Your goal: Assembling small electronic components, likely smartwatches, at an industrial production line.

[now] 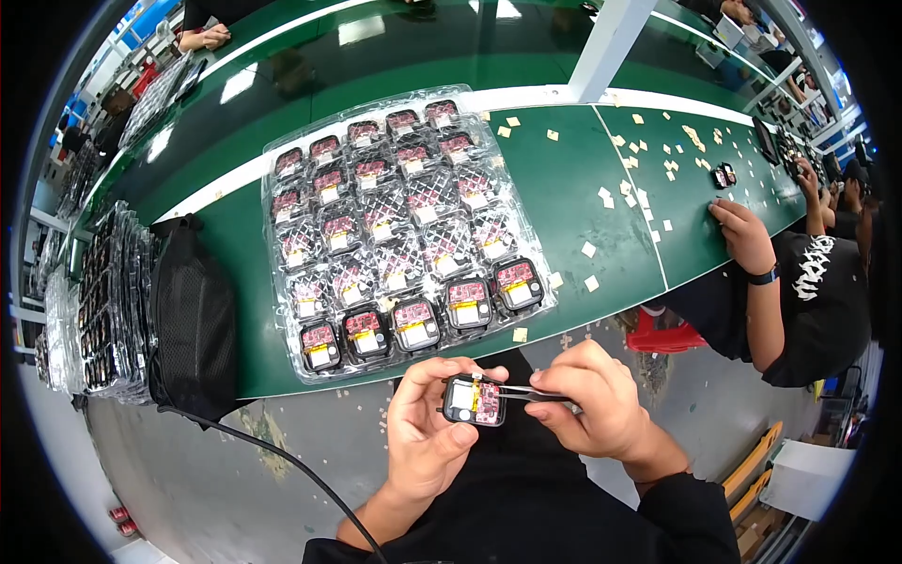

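Between the thumb and fingers of my left hand (427, 432) sits a small black square casing (462, 399), its open side facing up. Inside it I see a white block, a strip of yellow tape and a red circuit board. My right hand (597, 399) is closed on a pair of metal tweezers (536, 392), whose tips reach the casing over the red board; whether they grip a part there is too small to tell. Beyond my hands, a clear plastic tray (385, 368) on the green table holds rows of similar casings.
A black mesh bag (193, 320) stands left of the tray, beside a stack of filled plastic trays (113, 301). Small pale paper squares (588, 249) lie scattered over the green table (545, 188). At the right, a co-worker's hand (744, 235) rests near another casing (723, 176). A black cable (282, 451) runs by my left arm.
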`<state>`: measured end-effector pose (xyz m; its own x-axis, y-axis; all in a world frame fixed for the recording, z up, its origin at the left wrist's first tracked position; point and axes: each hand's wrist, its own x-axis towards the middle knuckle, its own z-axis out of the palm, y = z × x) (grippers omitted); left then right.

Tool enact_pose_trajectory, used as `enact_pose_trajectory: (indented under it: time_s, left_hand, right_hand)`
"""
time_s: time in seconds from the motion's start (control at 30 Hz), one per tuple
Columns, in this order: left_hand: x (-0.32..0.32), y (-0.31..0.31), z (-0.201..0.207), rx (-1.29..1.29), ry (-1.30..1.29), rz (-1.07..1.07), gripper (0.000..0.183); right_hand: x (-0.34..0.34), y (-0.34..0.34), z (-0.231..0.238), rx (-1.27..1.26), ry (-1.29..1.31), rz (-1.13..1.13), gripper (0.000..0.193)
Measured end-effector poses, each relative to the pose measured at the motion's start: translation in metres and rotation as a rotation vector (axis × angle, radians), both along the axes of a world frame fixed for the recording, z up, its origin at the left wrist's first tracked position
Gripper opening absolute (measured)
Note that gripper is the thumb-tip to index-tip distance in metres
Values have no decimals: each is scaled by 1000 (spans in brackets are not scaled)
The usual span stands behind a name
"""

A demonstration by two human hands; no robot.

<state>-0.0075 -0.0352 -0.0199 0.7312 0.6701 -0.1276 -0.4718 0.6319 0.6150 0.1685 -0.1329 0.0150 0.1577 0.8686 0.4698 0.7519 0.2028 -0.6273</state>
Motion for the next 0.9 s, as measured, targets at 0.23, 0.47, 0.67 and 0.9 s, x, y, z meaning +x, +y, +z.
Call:
enact_pose_trajectory:
  time_s: [0.23,0.47,0.67,0.9]
  left_hand:
    - [-3,0,-6,123,-33,91,58]
    - [-5,1,-5,157,5,66,58]
    - [-6,1,-8,187,38,76,59]
    - [-7,4,-8,183,12,81,57]
  right_hand:
    - [-8,2,-12,157,-281,-93,33]
    - [-9,2,-11,107,-303,-83,37]
    - [-8,9,-16,137,-262,-99,28]
    - [-5,16,-17,88,56,-45,20]
